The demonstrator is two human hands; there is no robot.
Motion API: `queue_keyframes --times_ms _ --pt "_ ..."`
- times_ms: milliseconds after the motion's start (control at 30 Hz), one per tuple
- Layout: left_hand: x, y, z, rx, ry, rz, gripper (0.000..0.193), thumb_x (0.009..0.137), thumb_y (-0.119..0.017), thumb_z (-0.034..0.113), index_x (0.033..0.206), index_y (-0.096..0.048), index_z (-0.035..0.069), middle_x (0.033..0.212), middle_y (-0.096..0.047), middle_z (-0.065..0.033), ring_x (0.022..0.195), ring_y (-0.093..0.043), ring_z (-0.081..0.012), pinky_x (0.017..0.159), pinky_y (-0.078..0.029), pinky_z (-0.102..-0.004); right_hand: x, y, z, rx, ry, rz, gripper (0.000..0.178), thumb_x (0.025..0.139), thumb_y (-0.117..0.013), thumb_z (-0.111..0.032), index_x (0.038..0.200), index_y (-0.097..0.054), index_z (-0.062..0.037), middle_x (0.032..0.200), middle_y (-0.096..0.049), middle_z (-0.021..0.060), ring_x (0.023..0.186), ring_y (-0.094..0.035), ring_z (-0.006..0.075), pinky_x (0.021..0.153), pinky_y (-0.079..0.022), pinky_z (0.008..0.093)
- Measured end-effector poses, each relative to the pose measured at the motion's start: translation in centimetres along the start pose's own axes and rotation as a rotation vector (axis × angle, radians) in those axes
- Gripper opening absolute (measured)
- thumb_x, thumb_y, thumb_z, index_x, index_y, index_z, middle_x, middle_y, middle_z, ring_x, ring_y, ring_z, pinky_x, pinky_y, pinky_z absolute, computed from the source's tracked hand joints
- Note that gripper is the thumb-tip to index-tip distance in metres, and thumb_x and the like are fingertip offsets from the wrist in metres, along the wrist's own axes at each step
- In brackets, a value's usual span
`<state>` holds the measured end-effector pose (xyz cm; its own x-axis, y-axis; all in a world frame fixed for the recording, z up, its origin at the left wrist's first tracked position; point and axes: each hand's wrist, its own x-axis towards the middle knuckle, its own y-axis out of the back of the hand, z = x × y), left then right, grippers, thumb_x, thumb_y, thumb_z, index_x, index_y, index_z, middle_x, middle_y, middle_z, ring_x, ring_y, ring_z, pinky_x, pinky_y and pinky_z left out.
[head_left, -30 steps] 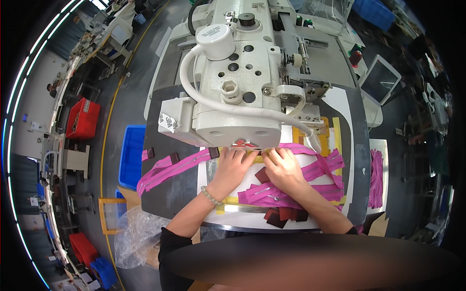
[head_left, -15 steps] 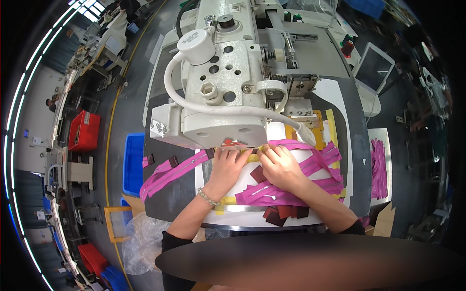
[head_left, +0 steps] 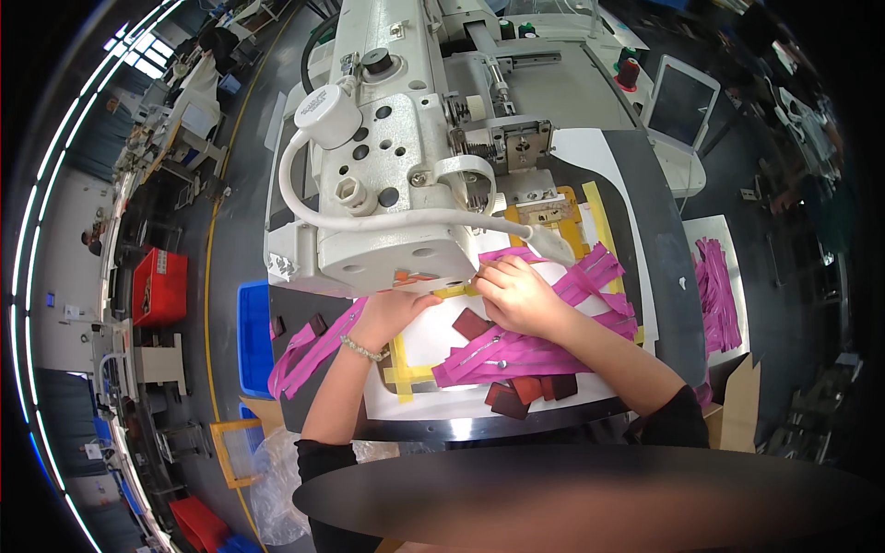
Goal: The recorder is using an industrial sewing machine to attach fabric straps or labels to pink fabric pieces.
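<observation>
Magenta zipper strips (head_left: 498,358) lie in a loose pile on the worktable, under and beside my right forearm. My right hand (head_left: 518,293) is at the front edge of the white sewing machine's head (head_left: 387,244), its fingers curled closed; what they pinch is hidden. My left hand (head_left: 392,318) reaches under the machine head, thumb stretched toward the right hand and its other fingers out of sight. Another magenta zipper strip (head_left: 318,358) runs from beside my left hand to the left. A dark red square patch (head_left: 471,323) lies between my arms; several red and brown patches (head_left: 528,390) lie nearer.
A white sheet with yellow tape (head_left: 402,376) covers the table under my hands. A blue bin (head_left: 253,341) stands left, a red bin (head_left: 159,288) farther left. At right are a white tray (head_left: 708,229) of magenta zippers, a screen (head_left: 680,103) and a cardboard box (head_left: 739,405).
My left hand has moved left and farther under the machine head, away from my right hand. My right hand stays near the head's front edge. The whole view has shifted slightly.
</observation>
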<state>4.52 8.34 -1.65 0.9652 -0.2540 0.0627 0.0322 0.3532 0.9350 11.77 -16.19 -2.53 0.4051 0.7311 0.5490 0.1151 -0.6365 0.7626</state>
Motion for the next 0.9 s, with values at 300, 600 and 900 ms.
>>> queue_keyframes --times_ms 300,600,900 --pt "1.4 -2.1 -4.9 -0.686 0.094 -0.091 0.049 0.069 -0.082 0.038 0.106 -0.067 0.01 0.106 -0.067 -0.0044 0.095 -0.063 -0.0195 0.085 -0.051 -0.0351 0.1 0.0 0.1 0.024 -0.001 0.013 0.022 0.069 -0.062 -0.005 0.09 -0.056 -0.0027 0.107 -0.062 0.0134 0.086 -0.063 0.0283 0.072 -0.054 0.0383" --pt "2.1 -1.8 -4.9 -0.554 0.046 -0.14 0.044 0.076 -0.077 0.014 0.117 -0.062 0.006 0.114 -0.066 -0.0017 0.106 -0.059 -0.0122 0.091 -0.049 -0.0296 -0.3 -0.4 0.1 0.046 -0.031 -0.001 0.029 0.068 -0.063 -0.002 0.097 -0.06 -0.0047 0.107 -0.062 0.0106 0.09 -0.061 0.0247 0.086 -0.044 0.0367" --pt "1.7 -0.4 -2.3 -0.592 0.255 -0.2 0.043 0.073 -0.081 0.025 0.109 -0.066 0.006 0.102 -0.068 -0.002 0.096 -0.06 -0.0133 0.082 -0.048 -0.0277 0.0 0.5 0.3 0.015 0.0 -0.008 0.023 0.072 -0.064 -0.007 0.093 -0.056 -0.0039 0.109 -0.061 0.0108 0.089 -0.062 0.027 0.072 -0.054 0.038"
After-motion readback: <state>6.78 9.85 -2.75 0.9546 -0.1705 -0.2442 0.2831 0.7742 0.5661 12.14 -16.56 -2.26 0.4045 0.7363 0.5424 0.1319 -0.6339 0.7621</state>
